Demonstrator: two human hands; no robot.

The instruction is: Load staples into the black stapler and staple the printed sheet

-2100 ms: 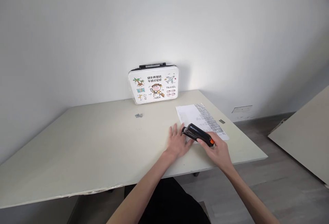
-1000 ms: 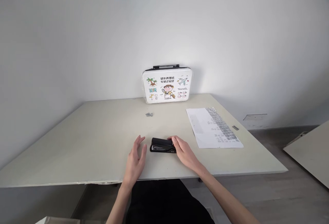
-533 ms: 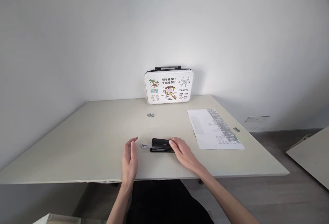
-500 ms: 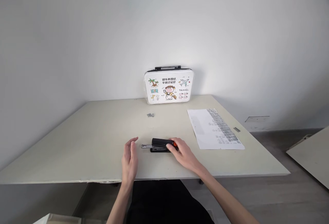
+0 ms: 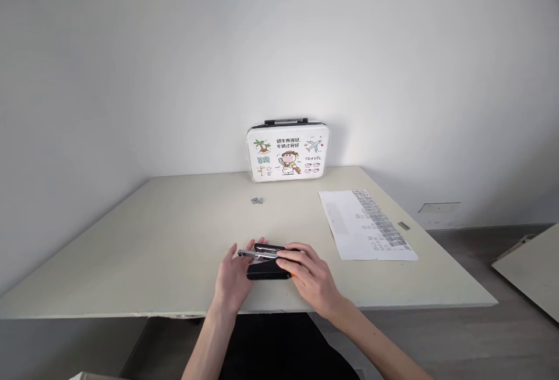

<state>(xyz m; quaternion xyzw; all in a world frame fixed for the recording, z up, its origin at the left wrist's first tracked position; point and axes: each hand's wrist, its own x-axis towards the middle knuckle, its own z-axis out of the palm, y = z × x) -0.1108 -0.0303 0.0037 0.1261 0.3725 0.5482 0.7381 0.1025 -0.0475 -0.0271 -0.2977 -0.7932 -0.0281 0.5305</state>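
Note:
A black stapler (image 5: 267, 270) lies turned over on its side near the front of the table, its silver staple tray sticking out to the left between the two black halves. My right hand (image 5: 312, 278) grips its right end, fingers wrapped over the top and covering most of the orange part. My left hand (image 5: 236, 278) is open with the palm up and fingers spread, at the stapler's left end. Its fingertips reach behind the tray; whether they touch it I cannot tell.
Small grey staple strips (image 5: 257, 200) lie mid-table, and another strip (image 5: 404, 226) is near the right edge. A printed paper sheet (image 5: 345, 223) lies at right. A white cartoon case (image 5: 288, 153) stands against the wall at the back of the table (image 5: 144, 252).
My right hand has turned the stapler over and brought it slightly nearer. My left hand has moved right to the stapler and rolled palm up. The view has tilted a little upward.

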